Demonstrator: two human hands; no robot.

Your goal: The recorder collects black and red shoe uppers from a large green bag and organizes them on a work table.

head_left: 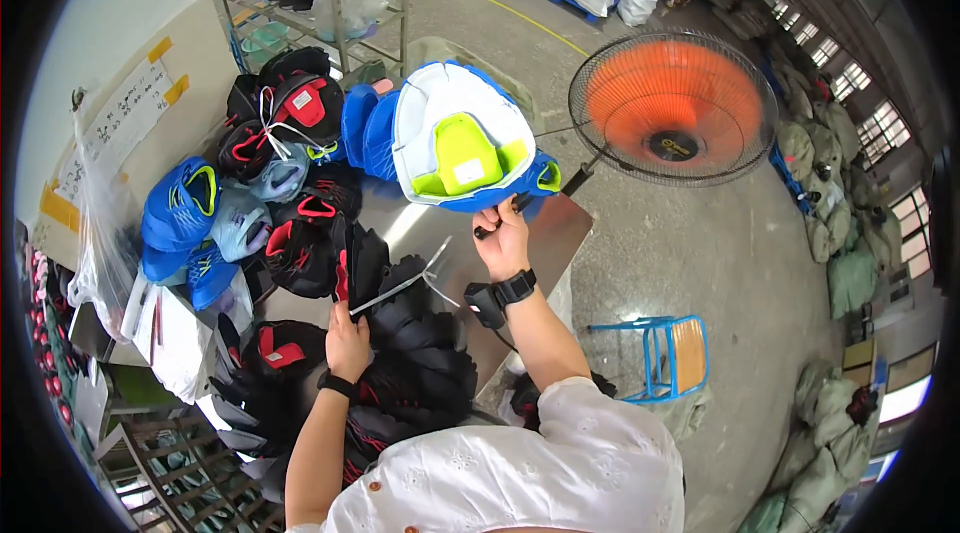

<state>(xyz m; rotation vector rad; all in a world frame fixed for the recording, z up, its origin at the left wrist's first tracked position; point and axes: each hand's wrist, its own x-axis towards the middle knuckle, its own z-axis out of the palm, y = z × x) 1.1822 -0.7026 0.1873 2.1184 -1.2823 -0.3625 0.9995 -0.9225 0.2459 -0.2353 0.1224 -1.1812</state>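
Note:
My left hand (348, 345) is closed at the edge of a black shoe upper with a red strip (342, 275), among a stack of black-and-red uppers. A thin white tie strip (400, 285) runs from beside its fingertips across the metal tabletop. Farther off, my right hand (503, 241) is closed around a small black object (484, 231), mostly hidden by the fingers. It touches the lower edge of a stacked bundle of blue uppers (375, 128), whose near end shows white lining and a lime-green piece (468, 155). A black device is strapped to my right wrist.
Tied black-and-red uppers (300, 103) and blue uppers (182, 205) pile up at the left, and more black uppers (425, 363) lie nearby. An orange-bladed fan (672, 113) stands beyond the table's right edge (565, 253). A blue-framed stool (668, 358) is at the right.

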